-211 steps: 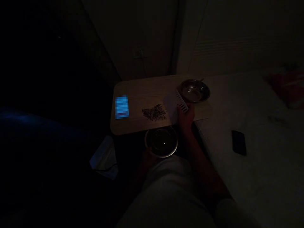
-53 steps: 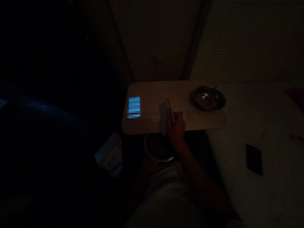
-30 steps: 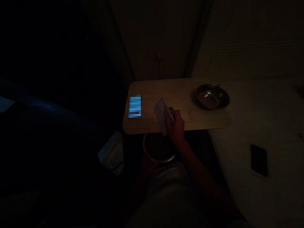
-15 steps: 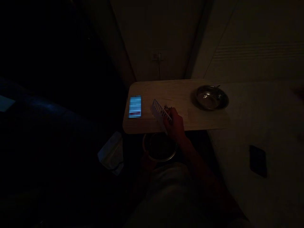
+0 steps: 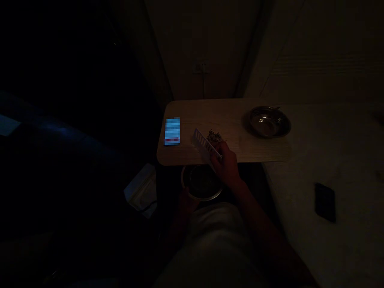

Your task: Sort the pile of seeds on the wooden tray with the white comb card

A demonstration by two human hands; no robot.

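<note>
The room is very dark. My right hand [image 5: 227, 165] is closed on a white slotted card-like scraper [image 5: 204, 145], held on edge at the near rim of a small wooden table [image 5: 228, 116]. A small heap of dark grains [image 5: 214, 136] lies just behind the scraper. My left hand [image 5: 186, 200] holds a steel bowl [image 5: 201, 182] below the table's near edge, under the scraper; its fingers are barely visible in the dark.
A lit phone [image 5: 172, 131] lies on the table's left end, and a second steel bowl [image 5: 270, 121] stands at its right end. A dark phone [image 5: 325, 202] lies on the pale bed [image 5: 345, 152] to the right. A pale bag [image 5: 141, 192] sits on the floor at left.
The broad patch of grains seen seven seconds ago has shrunk to a small heap. Over the last second the scraper has tipped lower and slid slightly toward the table's near edge.
</note>
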